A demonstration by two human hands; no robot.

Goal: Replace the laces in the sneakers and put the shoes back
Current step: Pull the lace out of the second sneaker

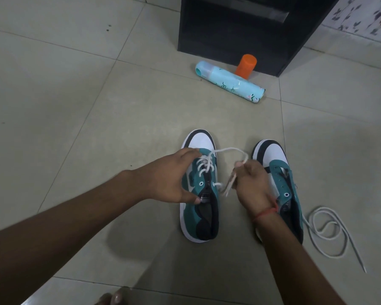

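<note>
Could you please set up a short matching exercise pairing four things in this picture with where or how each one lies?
Things:
1. left sneaker
2. right sneaker
3. loose lace
4. spray can

States:
A. lying on its side by the dark cabinet
B. partly laced, steadied by the left hand
C. coiled on the floor tiles
D. eyelets empty

Pairs: 1-B, 2-D, 3-C, 4-A
</note>
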